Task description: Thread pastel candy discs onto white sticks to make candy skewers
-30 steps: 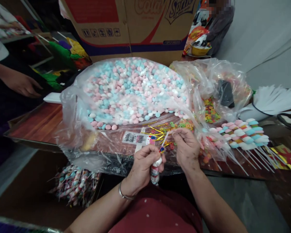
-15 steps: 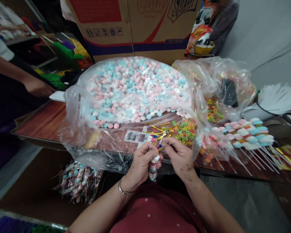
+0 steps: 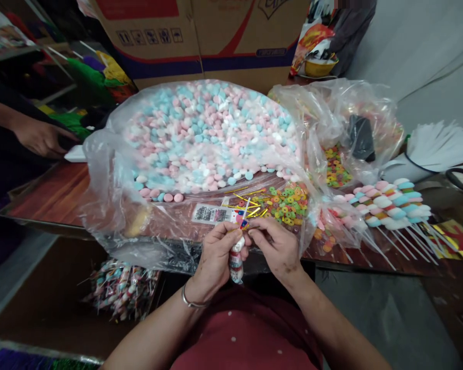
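My left hand (image 3: 219,252) is closed around the neck of a wrapped marshmallow stick (image 3: 236,266). The marshmallows hang downward in their clear wrapper, and the white stick points up past my fingers. My right hand (image 3: 275,249) pinches beside the neck, where a bit of gold twist tie (image 3: 247,224) shows; the fingertips partly hide it. Just beyond my hands lie loose gold twist ties (image 3: 256,211), ring-shaped gummy candies (image 3: 289,203) and a printed label strip (image 3: 210,214).
A big clear bag of pastel marshmallows (image 3: 216,128) covers the table's middle, before a cardboard box (image 3: 158,64). At right lie marshmallow skewers (image 3: 393,203) and white sticks (image 3: 443,146). An open carton (image 3: 42,298) holds wrapped sticks, lower left. Another person's hand (image 3: 42,136) is at left.
The view has shifted slightly, so most things sit a little further left and higher. My right fingers have drawn in closer to the wrapper's neck. The other person's hand has stayed near the table edge.
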### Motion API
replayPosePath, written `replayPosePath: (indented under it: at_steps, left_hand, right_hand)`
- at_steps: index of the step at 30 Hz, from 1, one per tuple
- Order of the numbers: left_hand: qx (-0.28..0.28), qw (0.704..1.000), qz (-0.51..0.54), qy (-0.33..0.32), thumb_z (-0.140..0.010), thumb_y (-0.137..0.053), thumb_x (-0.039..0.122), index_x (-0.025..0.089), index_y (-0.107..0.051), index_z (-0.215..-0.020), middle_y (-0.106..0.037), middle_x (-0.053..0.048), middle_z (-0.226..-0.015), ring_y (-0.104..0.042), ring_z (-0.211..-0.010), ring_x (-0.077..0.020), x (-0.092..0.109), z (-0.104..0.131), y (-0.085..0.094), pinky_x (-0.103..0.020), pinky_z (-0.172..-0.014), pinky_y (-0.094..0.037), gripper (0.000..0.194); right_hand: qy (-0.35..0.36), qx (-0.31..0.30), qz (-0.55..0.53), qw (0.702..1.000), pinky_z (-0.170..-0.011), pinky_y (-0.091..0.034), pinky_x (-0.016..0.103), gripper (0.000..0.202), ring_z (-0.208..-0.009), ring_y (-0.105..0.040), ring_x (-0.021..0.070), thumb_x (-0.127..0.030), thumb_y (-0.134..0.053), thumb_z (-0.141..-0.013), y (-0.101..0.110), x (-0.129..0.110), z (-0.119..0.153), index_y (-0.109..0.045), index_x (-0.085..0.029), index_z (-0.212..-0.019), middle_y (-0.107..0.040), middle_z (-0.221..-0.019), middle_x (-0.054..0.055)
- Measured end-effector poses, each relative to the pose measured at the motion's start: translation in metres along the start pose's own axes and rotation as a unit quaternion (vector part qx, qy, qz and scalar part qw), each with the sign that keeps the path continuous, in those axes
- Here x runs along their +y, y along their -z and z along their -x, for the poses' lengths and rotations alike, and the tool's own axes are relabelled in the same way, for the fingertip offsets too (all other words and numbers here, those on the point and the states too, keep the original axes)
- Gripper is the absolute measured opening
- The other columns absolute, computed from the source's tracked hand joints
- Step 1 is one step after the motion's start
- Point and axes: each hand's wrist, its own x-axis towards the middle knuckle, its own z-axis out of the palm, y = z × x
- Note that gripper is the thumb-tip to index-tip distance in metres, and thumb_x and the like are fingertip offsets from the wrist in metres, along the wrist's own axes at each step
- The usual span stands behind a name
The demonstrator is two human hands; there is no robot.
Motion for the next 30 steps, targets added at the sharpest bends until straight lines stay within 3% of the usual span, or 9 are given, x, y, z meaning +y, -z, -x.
replayPosePath:
  at_steps: [2,5,8,10,14,17,20,25,30]
  left_hand:
    - [0.007,1.0,-0.018,0.008,-0.067,-0.076,0.029,0.015,-0.057,-0.072,-0.064,0.002,-0.056,-0.053,-0.039,-0.0074,0.002,-0.002,-0.001,-0.016,-0.039,-0.04,0.024]
    - [0.012,0.998,-0.059,0.017,-0.066,-0.076,0.029,0.015,-0.059,-0.07,-0.062,0.003,-0.052,-0.052,-0.037,-0.0077,0.006,-0.007,0.0,-0.016,-0.037,-0.04,0.022]
    - [-0.035,0.99,-0.125,0.059,-0.065,-0.076,0.028,0.015,-0.062,-0.069,-0.06,0.003,-0.049,-0.053,-0.037,-0.0086,0.014,-0.012,0.003,-0.016,-0.037,-0.041,0.02]
    - [-0.119,0.968,-0.193,0.11,-0.063,-0.077,0.026,0.015,-0.066,-0.067,-0.062,0.001,-0.051,-0.055,-0.038,-0.0092,0.024,-0.017,0.004,-0.017,-0.037,-0.042,0.016]
    - [-0.303,0.877,-0.304,0.217,-0.06,-0.077,0.019,0.015,-0.07,-0.059,-0.064,-0.001,-0.048,-0.055,-0.036,-0.0108,0.042,-0.022,0.007,-0.02,-0.038,-0.044,0.008]
    - [-0.367,0.842,-0.297,0.262,-0.058,-0.073,0.014,0.018,-0.071,-0.055,-0.065,-0.001,-0.047,-0.055,-0.034,-0.0117,0.045,-0.022,0.008,-0.019,-0.036,-0.043,0.005]
    - [-0.372,0.837,-0.283,0.283,-0.055,-0.07,0.008,0.019,-0.075,-0.061,-0.067,-0.002,-0.049,-0.055,-0.033,-0.0125,0.043,-0.021,0.008,-0.019,-0.033,-0.041,0.013]
    - [-0.346,0.841,-0.277,0.311,-0.051,-0.072,0.006,0.02,-0.074,-0.06,-0.067,-0.001,-0.048,-0.056,-0.033,-0.0144,0.044,-0.018,0.005,-0.02,-0.032,-0.042,0.016]
    - [-0.351,0.831,-0.308,0.301,-0.056,-0.069,0.006,0.018,-0.071,-0.055,-0.066,-0.002,-0.048,-0.057,-0.034,-0.0125,0.045,-0.018,0.003,-0.019,-0.035,-0.043,0.012]
  right_hand:
    - [0.141,-0.004,0.18,0.974,-0.071,-0.049,0.032,0.02,-0.075,-0.059,0.0173,-0.019,-0.05,-0.094,0.004,-0.002,-0.002,-0.07,-0.019,-0.089,-0.068,-0.078,0.006]
    - [0.301,-0.047,0.343,0.889,-0.068,-0.043,0.034,0.027,-0.071,-0.053,0.0185,-0.015,-0.043,-0.097,0.012,-0.003,-0.009,-0.069,-0.014,-0.088,-0.063,-0.072,0.007]
    - [0.41,-0.114,0.369,0.827,-0.072,-0.041,0.035,0.026,-0.079,-0.053,0.0193,-0.014,-0.043,-0.098,0.024,-0.004,-0.017,-0.068,-0.013,-0.09,-0.063,-0.075,0.007]
    - [0.455,-0.173,0.344,0.803,-0.078,-0.042,0.036,0.027,-0.09,-0.055,0.0195,-0.014,-0.042,-0.098,0.033,-0.006,-0.023,-0.068,-0.015,-0.092,-0.068,-0.09,0.008]
    - [0.447,-0.32,0.285,0.785,-0.076,-0.045,0.033,0.029,-0.094,-0.057,0.0178,-0.019,-0.04,-0.1,0.044,-0.016,-0.029,-0.068,-0.019,-0.096,-0.067,-0.12,0.003]
    - [0.429,-0.367,0.256,0.785,-0.071,-0.045,0.03,0.028,-0.086,-0.057,0.0161,-0.022,-0.04,-0.101,0.045,-0.023,-0.027,-0.068,-0.02,-0.096,-0.07,-0.104,0.002]
    - [0.429,-0.37,0.246,0.786,-0.072,-0.045,0.029,0.03,-0.083,-0.055,0.015,-0.023,-0.04,-0.102,0.044,-0.023,-0.024,-0.068,-0.021,-0.089,-0.069,-0.088,0.002]
    - [0.444,-0.351,0.235,0.79,-0.068,-0.044,0.029,0.026,-0.078,-0.052,0.015,-0.021,-0.042,-0.101,0.047,-0.02,-0.018,-0.066,-0.017,-0.09,-0.065,-0.085,0.005]
    - [0.4,-0.358,0.28,0.796,-0.06,-0.041,0.031,0.022,-0.074,-0.05,0.017,-0.016,-0.047,-0.097,0.049,-0.026,-0.009,-0.064,-0.014,-0.083,-0.061,-0.08,0.005]
